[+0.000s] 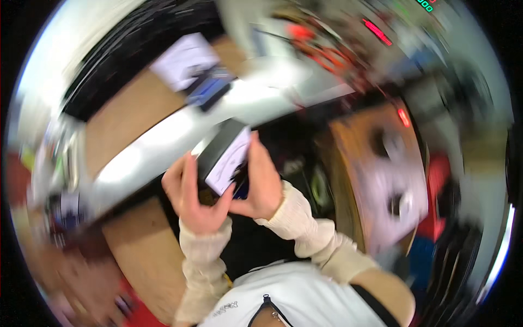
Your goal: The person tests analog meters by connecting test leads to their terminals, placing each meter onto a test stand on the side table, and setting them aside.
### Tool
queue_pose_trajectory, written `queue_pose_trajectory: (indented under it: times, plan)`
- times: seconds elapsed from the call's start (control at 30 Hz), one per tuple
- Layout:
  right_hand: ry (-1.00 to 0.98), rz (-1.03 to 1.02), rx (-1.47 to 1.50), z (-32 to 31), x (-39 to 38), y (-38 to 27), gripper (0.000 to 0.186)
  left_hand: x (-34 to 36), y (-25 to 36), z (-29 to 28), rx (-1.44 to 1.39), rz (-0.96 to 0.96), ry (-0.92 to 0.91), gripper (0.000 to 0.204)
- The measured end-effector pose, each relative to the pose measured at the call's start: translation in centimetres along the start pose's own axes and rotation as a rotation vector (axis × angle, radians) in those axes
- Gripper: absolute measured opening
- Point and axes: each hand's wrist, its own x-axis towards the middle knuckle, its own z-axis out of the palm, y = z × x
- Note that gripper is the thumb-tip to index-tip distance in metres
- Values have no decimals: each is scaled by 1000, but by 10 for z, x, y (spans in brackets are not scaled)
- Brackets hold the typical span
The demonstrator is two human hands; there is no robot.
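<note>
Between both hands I hold a small dark box point(220, 143) with a white printed face point(230, 162), tilted in front of my chest. My left hand point(196, 193) wraps its left side and lower corner, thumb near the bottom edge. My right hand point(261, 180) grips the opposite side, its fingers reaching up to the top corner. Beyond the box, a blue and dark box point(210, 90) lies on the bench, with a white sheet point(185, 60) beside it. Motion blur hides the fine detail of the box.
A shiny white bench point(141, 147) with a brown board point(128, 117) runs across ahead. Orange-handled tools point(327, 54) lie at the far right. A wooden table point(354, 141) with small dark objects stands to the right. A cardboard sheet point(144, 245) is at lower left.
</note>
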Motion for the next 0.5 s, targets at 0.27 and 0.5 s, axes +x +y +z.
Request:
queue_pose_trajectory:
  times: [0.27, 0.5]
  plan:
    - [590, 712, -791, -193, -126, 56, 119, 20, -18, 23, 3, -42, 71, 82]
    - [938, 1194, -988, -306, -227, 105, 122, 107, -110, 56, -44, -150, 156, 96]
